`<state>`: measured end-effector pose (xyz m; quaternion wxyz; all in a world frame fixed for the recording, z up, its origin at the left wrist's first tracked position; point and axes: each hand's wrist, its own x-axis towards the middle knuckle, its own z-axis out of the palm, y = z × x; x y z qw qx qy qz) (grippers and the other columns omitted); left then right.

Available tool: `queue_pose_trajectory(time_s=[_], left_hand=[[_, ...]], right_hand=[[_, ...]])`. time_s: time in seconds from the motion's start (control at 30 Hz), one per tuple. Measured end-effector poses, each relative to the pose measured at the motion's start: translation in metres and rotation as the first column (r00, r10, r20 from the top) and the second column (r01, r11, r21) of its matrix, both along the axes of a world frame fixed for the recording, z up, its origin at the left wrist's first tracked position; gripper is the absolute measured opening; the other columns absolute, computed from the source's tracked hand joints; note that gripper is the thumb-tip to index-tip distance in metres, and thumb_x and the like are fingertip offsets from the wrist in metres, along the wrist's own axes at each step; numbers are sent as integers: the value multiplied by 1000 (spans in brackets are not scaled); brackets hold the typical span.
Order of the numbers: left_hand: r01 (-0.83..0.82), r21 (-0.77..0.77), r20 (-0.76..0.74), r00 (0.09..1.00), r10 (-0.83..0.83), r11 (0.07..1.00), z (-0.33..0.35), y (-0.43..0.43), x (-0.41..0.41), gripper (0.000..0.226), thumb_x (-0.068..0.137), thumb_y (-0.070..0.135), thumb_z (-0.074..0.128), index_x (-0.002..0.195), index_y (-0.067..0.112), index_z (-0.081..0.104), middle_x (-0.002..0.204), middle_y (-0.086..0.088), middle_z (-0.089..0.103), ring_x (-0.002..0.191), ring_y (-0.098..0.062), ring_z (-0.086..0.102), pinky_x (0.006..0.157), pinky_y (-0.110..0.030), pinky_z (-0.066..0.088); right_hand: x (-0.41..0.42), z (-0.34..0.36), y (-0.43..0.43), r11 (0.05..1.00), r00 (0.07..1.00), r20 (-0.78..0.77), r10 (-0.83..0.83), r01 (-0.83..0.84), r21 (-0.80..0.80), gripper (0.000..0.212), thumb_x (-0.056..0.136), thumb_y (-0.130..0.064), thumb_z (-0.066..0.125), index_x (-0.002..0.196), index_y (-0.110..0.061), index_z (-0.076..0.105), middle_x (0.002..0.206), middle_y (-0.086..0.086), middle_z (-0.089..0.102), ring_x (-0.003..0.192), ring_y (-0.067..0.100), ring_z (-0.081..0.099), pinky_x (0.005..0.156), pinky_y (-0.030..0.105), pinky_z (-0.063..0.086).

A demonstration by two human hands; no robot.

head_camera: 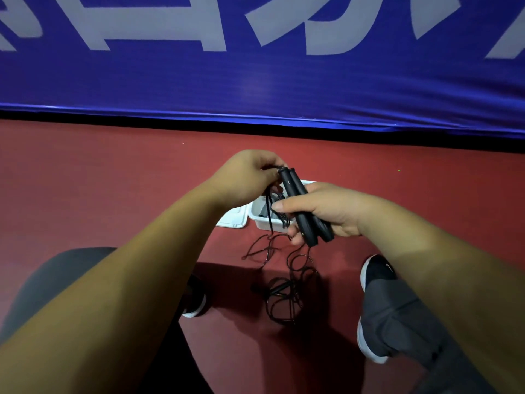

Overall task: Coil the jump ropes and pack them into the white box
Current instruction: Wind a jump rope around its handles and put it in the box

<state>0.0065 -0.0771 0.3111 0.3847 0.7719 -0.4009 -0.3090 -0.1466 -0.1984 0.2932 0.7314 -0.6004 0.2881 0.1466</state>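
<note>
I am holding the two black handles [295, 191] side by side in my right hand [321, 211]. The fingers are curled around them, so that both ends of the jump rope are together while I am coiling. My left hand [244, 177] is pinching the thin cord [268, 211] just beside the upper tips of the handles, I think because from this place I can guide it into loops. The cord is hanging down from this pinch toward the red floor [113, 180], where loose loops [281, 291] are lying between my feet. I cannot tell if they all belong to this rope. The white box [262, 223] is standing open on the floor below my hands, near enough for dropping the coil in. Its lid [234, 220] is lying just beside it, out of the way. Something dark is already inside, but I cannot tell what.
</note>
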Motion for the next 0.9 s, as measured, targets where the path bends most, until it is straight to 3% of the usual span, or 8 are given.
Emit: queue_pose_trajectory(time_s=[0.13,0.23,0.3,0.37,0.5,0.6,0.7,0.9], left_hand=[[-89,6,60,994,88,996,1,-4,-4,27,105,8,48,105,19,73,98,-6,76,72,-9,73,63,-24,55],[-160,7,128,979,158,987,2,-6,-7,26,104,11,45,103,20,69,90,2,71,63,-4,67,47,-14,42],[-184,-4,152,971,183,983,3,-8,-9,25,102,11,44,99,20,67,86,1,68,70,-16,67,52,-22,52],[-185,-16,166,969,186,983,3,-11,-10,24,100,11,43,99,20,65,90,-3,68,85,-30,67,74,-44,62],[-205,-46,141,968,210,978,7,-16,-13,24,102,11,40,104,19,62,91,-7,64,83,-32,64,77,-58,60],[-208,-72,161,963,218,975,10,-21,-13,23,104,13,39,103,22,60,87,-6,62,70,-22,55,67,-46,60],[-217,-69,187,956,226,974,12,-25,-14,21,107,14,39,107,21,59,76,0,55,58,-15,45,50,-28,38],[-274,-18,219,937,271,962,15,-28,-15,22,108,17,39,112,17,60,81,0,58,60,-17,48,53,-32,35]], right_hand=[[4,-2,0,931,998,-53,16,-34,-363,43,81,-36,91,110,-20,63,90,7,67,67,21,73,66,44,65],[6,-1,1,671,997,-67,-38,-25,-741,61,71,-55,88,109,-24,51,96,-1,67,74,20,71,58,37,57],[7,-5,3,535,998,-33,-51,-1,-845,63,73,-58,85,112,-26,47,102,-4,59,85,20,66,69,41,56],[6,-11,5,477,997,11,-73,44,-878,61,76,-54,84,115,-27,45,110,-4,55,94,23,61,81,45,56],[8,-14,5,390,991,31,-129,80,-917,53,84,-47,80,118,-25,46,117,0,53,100,31,62,85,49,55],[9,-12,5,311,981,74,-179,128,-942,57,82,-45,82,118,-23,44,122,1,50,98,34,62,77,44,52],[10,-9,6,177,971,126,-203,163,-971,72,76,-46,88,123,-17,43,127,6,43,105,40,59,76,45,49],[8,-6,15,-115,981,102,-164,84,-990,73,70,-53,89,121,-21,47,122,8,46,107,36,52,87,48,44]])
